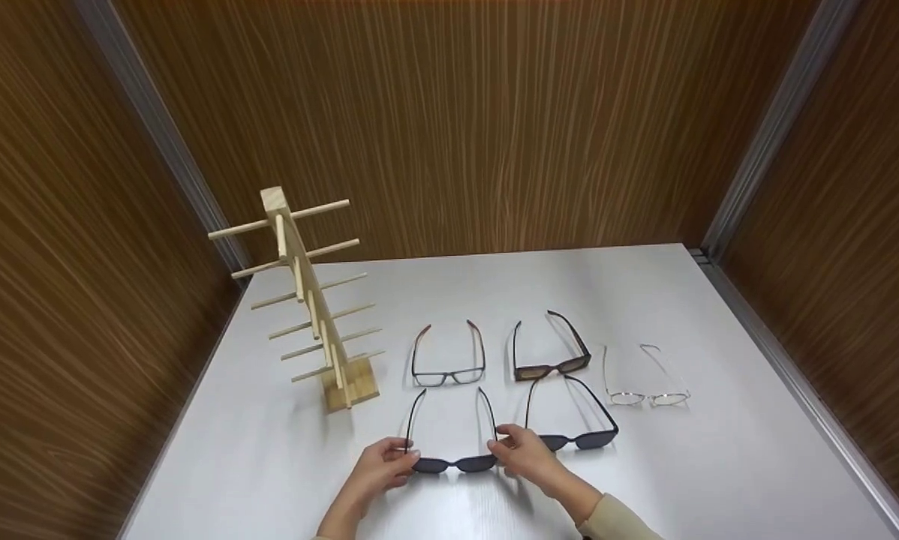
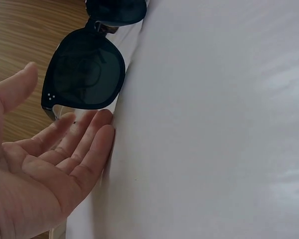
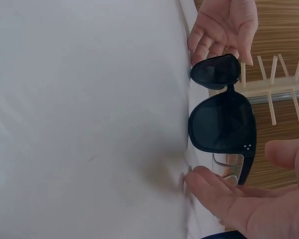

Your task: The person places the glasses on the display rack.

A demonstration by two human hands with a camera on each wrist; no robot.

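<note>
Black sunglasses (image 1: 476, 464) with dark lenses rest on the white table, arms pointing away from me. My left hand (image 1: 381, 470) is at their left end. In the left wrist view its fingers (image 2: 92, 164) reach out beside the hinge, thumb apart from the frame. At the other end is my right hand (image 1: 525, 455). Its fingers (image 3: 214, 196) extend past the sunglasses' arm in the right wrist view, and the thumb stands off. Just right of that hand, a second pair of black sunglasses (image 1: 596, 439) is partly hidden by it.
Behind lie dark-rimmed clear eyeglasses (image 1: 449, 377), brown-lensed sunglasses (image 1: 553, 370) and thin-framed eyeglasses (image 1: 649, 399). On the left stands a wooden display rack (image 1: 316, 292) with several pegs sticking out. Wood-grain panels (image 1: 449, 127) enclose the white table (image 1: 269, 465) at the back and sides.
</note>
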